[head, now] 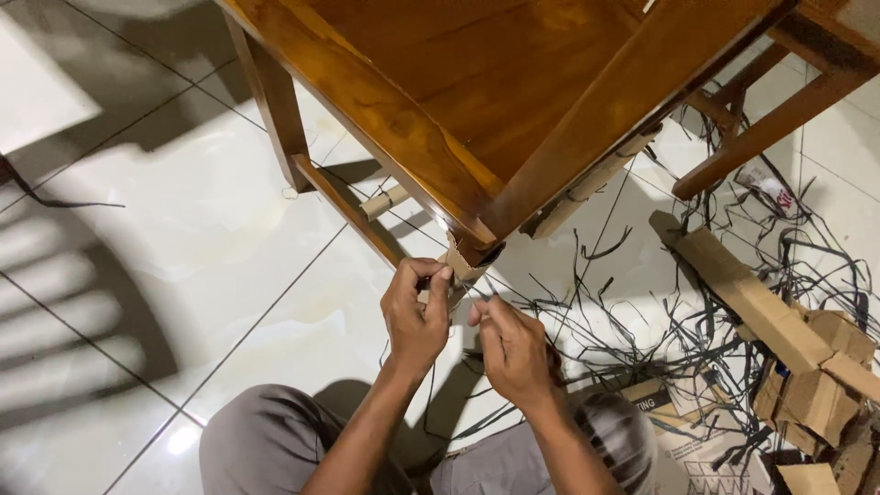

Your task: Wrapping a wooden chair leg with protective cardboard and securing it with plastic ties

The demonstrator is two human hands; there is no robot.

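1. Gripping the cardboard wrap (pixel 461 264) at the corner of the wooden chair (pixel 477 82), your left hand (pixel 417 316) is closed on its lower edge, thumb and fingers pinched round it.
2. Your right hand (pixel 513 353) sits just beside the left, fingers drawn together on what looks like a thin dark strap or strip near the same corner; exactly what it pinches is too small to tell.
3. Location of the wrap: on the chair leg at the seat's front corner, directly above your hands, touching the wood.
4. Already stripped, by the look of it: the seat and nearest rails show bare varnished wood.
5. Remaining: a cardboard sleeve (pixel 587 188) is on the rail behind the corner, and a smaller one (pixel 385 202) on the lower rung at left; the corner piece is not yet off.
6. Loose black plastic strapping (pixel 697 321) lies tangled across the tiled floor (pixel 183 229) to your right.
7. Discarded cardboard pieces (pixel 779 321) lie heaped among the strapping, well apart from your hands.
8. Printed cardboard sheet (pixel 697 440) lies flat on the floor near your right knee.
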